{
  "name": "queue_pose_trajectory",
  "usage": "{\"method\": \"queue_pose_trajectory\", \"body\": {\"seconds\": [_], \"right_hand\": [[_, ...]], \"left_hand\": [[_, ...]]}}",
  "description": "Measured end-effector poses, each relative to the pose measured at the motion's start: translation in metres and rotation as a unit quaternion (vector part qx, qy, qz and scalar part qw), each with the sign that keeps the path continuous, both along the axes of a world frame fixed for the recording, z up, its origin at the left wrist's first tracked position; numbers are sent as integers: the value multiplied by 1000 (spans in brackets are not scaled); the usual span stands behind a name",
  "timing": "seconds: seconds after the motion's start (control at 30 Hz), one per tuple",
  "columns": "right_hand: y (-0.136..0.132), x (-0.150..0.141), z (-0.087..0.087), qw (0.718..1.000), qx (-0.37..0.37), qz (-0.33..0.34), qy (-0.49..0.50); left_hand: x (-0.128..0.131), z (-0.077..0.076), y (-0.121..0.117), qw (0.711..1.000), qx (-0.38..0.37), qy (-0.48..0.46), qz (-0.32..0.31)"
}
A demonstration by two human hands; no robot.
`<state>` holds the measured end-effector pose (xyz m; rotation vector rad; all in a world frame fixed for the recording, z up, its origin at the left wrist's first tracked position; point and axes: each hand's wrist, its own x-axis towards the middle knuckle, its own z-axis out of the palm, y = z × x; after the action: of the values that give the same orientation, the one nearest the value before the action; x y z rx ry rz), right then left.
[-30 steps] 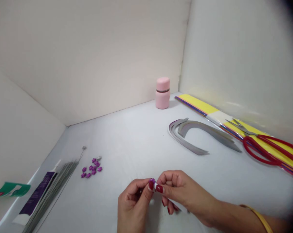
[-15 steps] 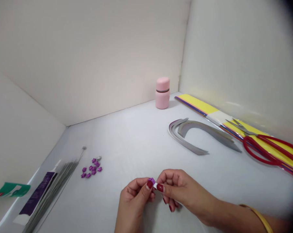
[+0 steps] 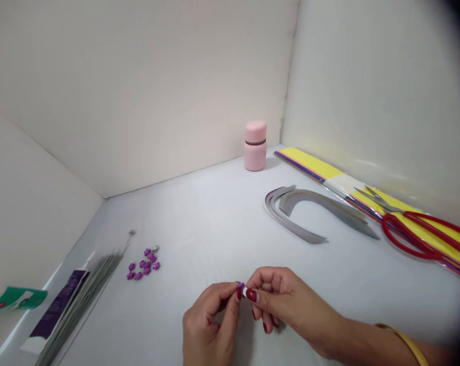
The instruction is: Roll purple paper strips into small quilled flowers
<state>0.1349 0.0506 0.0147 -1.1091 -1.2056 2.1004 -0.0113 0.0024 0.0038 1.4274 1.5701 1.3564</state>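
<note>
Both hands are closed narrow at the fingertips: the left hand (image 3: 209, 320) and the right hand (image 3: 279, 300) pinch together a small purple piece (image 3: 240, 286) with a short white paper strip (image 3: 245, 291), above the white surface (image 3: 199, 218), and the fingers hide most of the piece. To the left lie a group of small purple pieces (image 3: 144, 264) and a bundle of grey paper strips (image 3: 81, 300) beside a purple tube (image 3: 56, 305), and to the right there are curved grey paper strips (image 3: 314, 211), red-handled scissors (image 3: 409, 234) on a yellow paper pack (image 3: 310, 165), and a pink jar (image 3: 255, 146) at the far wall.
</note>
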Motion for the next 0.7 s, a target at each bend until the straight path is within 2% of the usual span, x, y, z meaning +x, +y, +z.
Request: {"method": "queue_pose_trajectory", "body": {"seconds": [0.17, 0.3, 0.4, 0.47, 0.57, 0.63, 0.7], "right_hand": [[1, 0, 0, 1000, -16, -12, 10], [2, 0, 4, 999, -16, -23, 16], [2, 0, 6, 999, -13, -34, 18], [2, 0, 6, 999, -8, -36, 25], [1, 0, 5, 999, 1, -31, 38], [1, 0, 4, 999, 8, -29, 34], [1, 0, 2, 999, 16, -29, 20]], "left_hand": [[-6, -7, 0, 975, 150, 158, -40], [-7, -10, -1, 964, 183, 189, -48], [-2, -9, -1, 983, 138, 107, -50], [3, -9, -1, 998, 57, -21, -32], [8, -10, 0, 977, -71, -202, -13], [10, -10, 1, 965, -95, -245, -19], [10, -10, 2, 965, -85, -249, -20]]}}
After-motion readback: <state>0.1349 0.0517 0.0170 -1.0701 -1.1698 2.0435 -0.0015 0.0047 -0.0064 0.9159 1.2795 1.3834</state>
